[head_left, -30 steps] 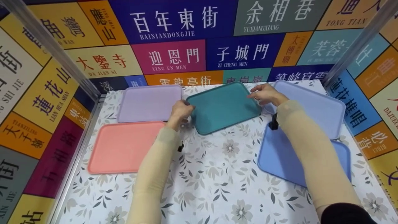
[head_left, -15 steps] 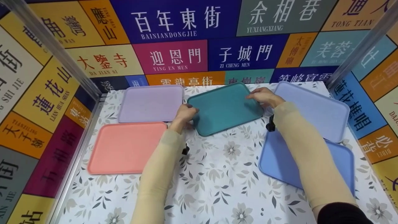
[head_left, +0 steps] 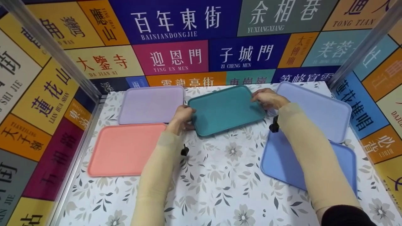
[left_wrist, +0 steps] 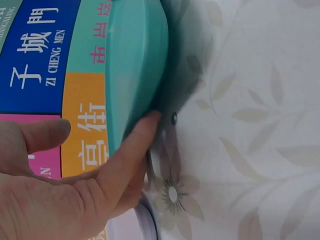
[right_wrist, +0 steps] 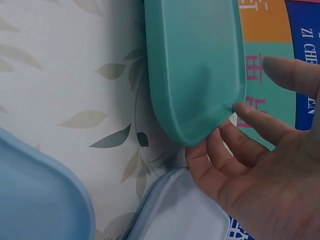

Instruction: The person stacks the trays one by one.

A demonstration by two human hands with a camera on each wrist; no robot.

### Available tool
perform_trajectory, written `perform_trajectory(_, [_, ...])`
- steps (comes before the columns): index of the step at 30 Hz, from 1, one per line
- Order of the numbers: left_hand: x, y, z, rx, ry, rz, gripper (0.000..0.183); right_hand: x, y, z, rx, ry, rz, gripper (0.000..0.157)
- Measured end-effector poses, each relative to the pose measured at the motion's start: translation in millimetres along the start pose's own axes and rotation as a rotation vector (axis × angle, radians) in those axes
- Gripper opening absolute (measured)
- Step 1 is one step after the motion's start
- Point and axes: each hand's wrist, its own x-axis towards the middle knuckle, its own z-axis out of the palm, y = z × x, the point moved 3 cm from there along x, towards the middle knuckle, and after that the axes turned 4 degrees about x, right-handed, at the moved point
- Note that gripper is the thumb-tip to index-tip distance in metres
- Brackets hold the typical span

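Note:
A teal tray (head_left: pixel 227 110) is at the back middle, turned at an angle, with a shadow on the cloth along its near side. At its left end is my left hand (head_left: pixel 180 118); in the left wrist view its extended fingers (left_wrist: pixel 132 155) touch the tray's edge and the thumb stands apart. My right hand (head_left: pixel 270 98) is at the opposite end. Its fingertips meet the tray's short edge in the right wrist view, the thumb (right_wrist: pixel 290 75) held away from the rim.
Left of the teal tray lie a lilac tray (head_left: pixel 152 105) and, nearer, a pink tray (head_left: pixel 122 150). A pale periwinkle tray (head_left: pixel 320 110) overlaps a blue tray (head_left: pixel 282 160) on the right. Printed panels (head_left: pixel 176 56) wall the flowered cloth (head_left: pixel 220 188) at back and sides.
The teal tray's far edge has come slightly nearer. My right fingers have shifted closer round its right end. My left hand went a little right, then back, staying at the left end.

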Motion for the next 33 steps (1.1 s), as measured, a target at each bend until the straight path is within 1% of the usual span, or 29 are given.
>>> perform_trajectory(2, [0.9, -1.6, -1.4, -0.003, -0.004, 0.014, 0.068, -0.6, 1.6, -1.1, -0.017, 0.012, -0.018, 0.062])
perform_trajectory(4, [1.8, -2.8, -2.9, -0.017, -0.011, 0.026, 0.067, -1.0, 3.6, -2.9, -0.018, 0.013, -0.035, 0.063])
perform_trajectory(10, [2.1, -3.0, -8.8, -0.075, -0.018, 0.041, 0.067, -5.3, 7.6, -9.6, 0.042, -0.056, -0.058, 0.078])
perform_trajectory(15, [2.0, -0.3, -12.4, -0.143, -0.051, 0.113, 0.070, -10.5, 9.8, -16.4, 0.075, -0.074, -0.055, 0.079])
perform_trajectory(18, [2.3, 0.2, -15.0, -0.199, -0.082, 0.148, 0.074, -14.5, 10.8, -19.9, 0.116, -0.101, -0.061, 0.079])
perform_trajectory(24, [2.5, -0.4, -21.4, -0.251, -0.130, 0.164, 0.081, -23.9, 14.8, -23.4, 0.184, -0.144, -0.118, 0.077])
perform_trajectory(28, [1.9, 0.7, -23.9, -0.252, -0.157, 0.194, 0.079, -26.8, 19.8, -22.2, 0.255, -0.140, -0.151, 0.077])
perform_trajectory(31, [1.6, 2.1, -24.0, -0.270, -0.180, 0.225, 0.077, -27.6, 24.7, -21.1, 0.343, -0.125, -0.165, 0.077])
perform_trajectory(33, [0.9, 3.2, -23.7, -0.287, -0.191, 0.243, 0.077, -29.0, 27.5, -20.2, 0.377, -0.127, -0.183, 0.078])
